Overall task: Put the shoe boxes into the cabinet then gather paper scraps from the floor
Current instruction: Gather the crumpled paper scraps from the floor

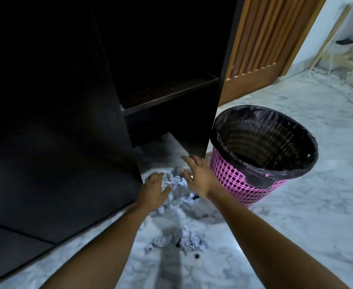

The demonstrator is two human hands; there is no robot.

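Observation:
Crumpled white paper scraps [176, 182] lie on the marble floor in front of the dark cabinet [167, 97]. More scraps [192, 241] lie closer to me. My left hand [153, 189] reaches down with spread fingers at the left of the far pile. My right hand [197, 175] hovers over the same pile, fingers spread, holding nothing. The cabinet's lower shelf looks dark and bare; no shoe boxes are visible.
A pink mesh waste basket [240, 184] lined with a black bag stands right of the cabinet, close to my right hand. A wooden slatted door [261, 44] is behind it. The cabinet's open dark door [56, 142] stands at my left.

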